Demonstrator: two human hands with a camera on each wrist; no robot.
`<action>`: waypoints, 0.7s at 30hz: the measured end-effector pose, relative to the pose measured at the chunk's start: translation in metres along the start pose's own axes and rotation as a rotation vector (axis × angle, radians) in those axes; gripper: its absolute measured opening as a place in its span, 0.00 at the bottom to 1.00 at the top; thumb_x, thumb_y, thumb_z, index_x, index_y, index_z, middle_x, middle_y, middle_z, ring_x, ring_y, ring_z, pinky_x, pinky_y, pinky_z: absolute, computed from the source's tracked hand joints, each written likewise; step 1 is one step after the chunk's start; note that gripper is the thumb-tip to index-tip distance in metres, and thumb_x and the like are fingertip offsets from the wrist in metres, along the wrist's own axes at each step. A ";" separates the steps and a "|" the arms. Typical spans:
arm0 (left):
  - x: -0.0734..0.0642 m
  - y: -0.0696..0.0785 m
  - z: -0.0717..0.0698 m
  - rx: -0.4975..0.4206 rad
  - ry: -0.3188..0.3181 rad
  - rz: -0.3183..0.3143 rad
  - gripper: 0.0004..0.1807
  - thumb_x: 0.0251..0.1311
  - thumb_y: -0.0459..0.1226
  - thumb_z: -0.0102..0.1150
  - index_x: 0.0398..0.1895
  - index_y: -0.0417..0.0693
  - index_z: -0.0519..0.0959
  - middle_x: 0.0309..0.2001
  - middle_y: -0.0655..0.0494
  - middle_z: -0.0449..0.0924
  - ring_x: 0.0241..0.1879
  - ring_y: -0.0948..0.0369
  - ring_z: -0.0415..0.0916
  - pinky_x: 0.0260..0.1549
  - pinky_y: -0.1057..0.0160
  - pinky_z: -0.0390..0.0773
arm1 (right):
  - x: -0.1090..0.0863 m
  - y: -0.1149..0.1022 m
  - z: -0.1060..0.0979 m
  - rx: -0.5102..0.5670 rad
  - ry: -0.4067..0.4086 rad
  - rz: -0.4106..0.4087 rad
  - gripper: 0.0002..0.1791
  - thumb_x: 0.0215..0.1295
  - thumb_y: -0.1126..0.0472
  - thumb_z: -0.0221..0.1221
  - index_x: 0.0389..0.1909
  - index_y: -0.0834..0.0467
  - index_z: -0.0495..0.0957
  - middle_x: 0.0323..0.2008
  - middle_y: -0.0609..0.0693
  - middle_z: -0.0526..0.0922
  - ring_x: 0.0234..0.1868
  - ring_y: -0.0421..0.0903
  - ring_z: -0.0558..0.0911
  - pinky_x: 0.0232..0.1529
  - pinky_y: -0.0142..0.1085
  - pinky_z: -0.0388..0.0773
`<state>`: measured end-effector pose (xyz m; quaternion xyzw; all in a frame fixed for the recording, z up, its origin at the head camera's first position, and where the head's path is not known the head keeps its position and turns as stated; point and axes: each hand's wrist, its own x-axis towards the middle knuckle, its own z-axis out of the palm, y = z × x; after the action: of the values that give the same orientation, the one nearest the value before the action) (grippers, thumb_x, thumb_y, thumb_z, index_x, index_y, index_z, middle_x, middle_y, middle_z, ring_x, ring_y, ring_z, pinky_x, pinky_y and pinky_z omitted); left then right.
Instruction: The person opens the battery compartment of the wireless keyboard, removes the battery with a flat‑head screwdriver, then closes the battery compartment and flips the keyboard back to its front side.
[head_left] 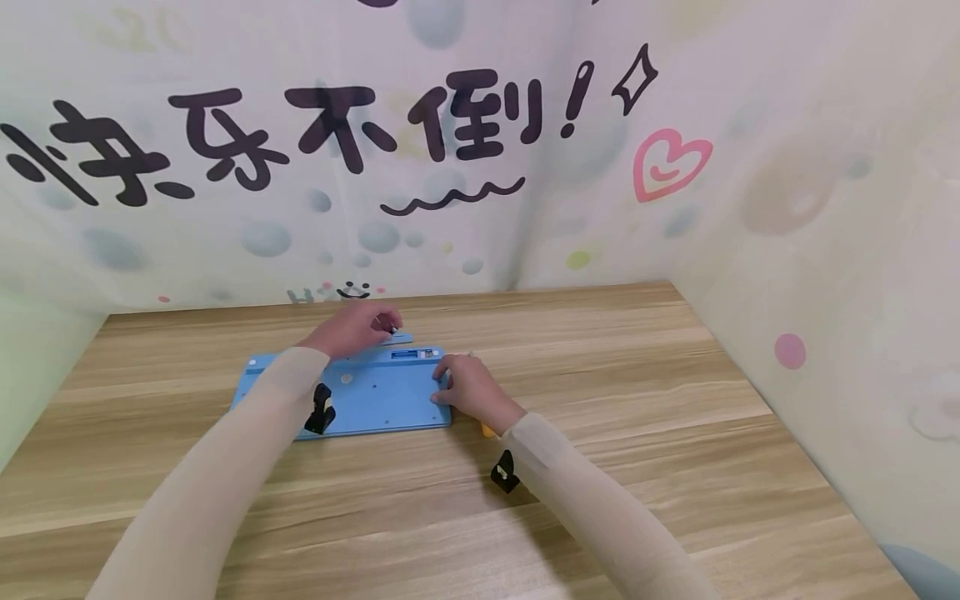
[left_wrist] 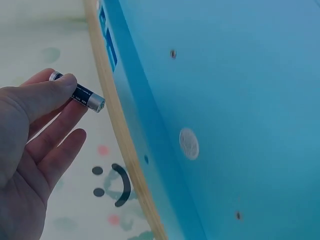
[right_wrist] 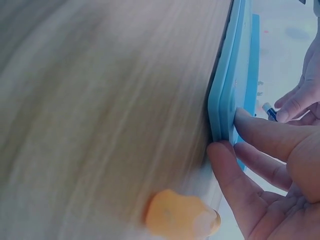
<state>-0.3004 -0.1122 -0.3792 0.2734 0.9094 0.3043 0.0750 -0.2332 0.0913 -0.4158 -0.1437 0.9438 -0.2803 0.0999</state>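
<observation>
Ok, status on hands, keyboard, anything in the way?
Left hand pinching battery. Right hand gripping keyboard edge. Keyboard underside up, battery compartment uncovered. Nothing over compartment.

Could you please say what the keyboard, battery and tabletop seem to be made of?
Keyboard: probably satin plastic, given its smooth, moulded-looking surface. Battery: likely a glossy metal case, since its silver end gleams. Tabletop: wood or wood-look laminate, judging by its grain.

A white wall (head_left: 562, 233) is rising beyond the surface (head_left: 675, 358), bearing black writing (head_left: 347, 146) and a pink heart (head_left: 664, 174); a side wall (head_left: 862, 250) is flanking the right edge.
</observation>
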 end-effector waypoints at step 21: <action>-0.011 -0.032 -0.022 0.300 -0.051 -0.050 0.09 0.54 0.24 0.58 0.38 0.41 0.80 0.37 0.48 0.80 0.39 0.52 0.75 0.43 0.51 0.74 | -0.002 -0.001 -0.001 0.022 -0.004 0.015 0.15 0.53 0.62 0.66 0.42 0.61 0.77 0.22 0.48 0.74 0.22 0.41 0.70 0.21 0.28 0.68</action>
<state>-0.3124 -0.1506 -0.3809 0.2664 0.9490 0.1562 0.0639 -0.2311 0.0914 -0.4145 -0.1363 0.9415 -0.2896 0.1055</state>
